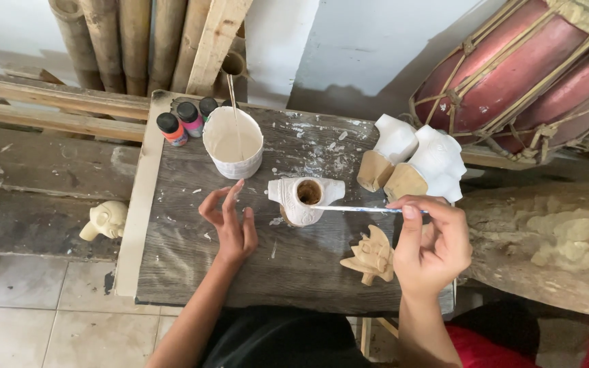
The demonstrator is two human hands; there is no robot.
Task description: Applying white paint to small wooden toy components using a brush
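Observation:
A small white-painted carved figure (303, 199) with a round brown hole on top lies in the middle of a dark wooden board (192, 272). My right hand (432, 247) holds a thin paintbrush (363, 209) whose tip touches the figure's right side. My left hand (232, 225) hovers just left of the figure with fingers spread, holding nothing. A white cup of pale paint (233, 143) with a stick in it stands behind my left hand.
Three small paint bottles (187, 121) stand at the board's back left. Two white-painted carvings (414, 162) lie at the right, an unpainted one (371, 257) by my right hand, another (106, 220) left of the board. Bamboo poles (124, 41) and a red drum (519, 68) stand behind.

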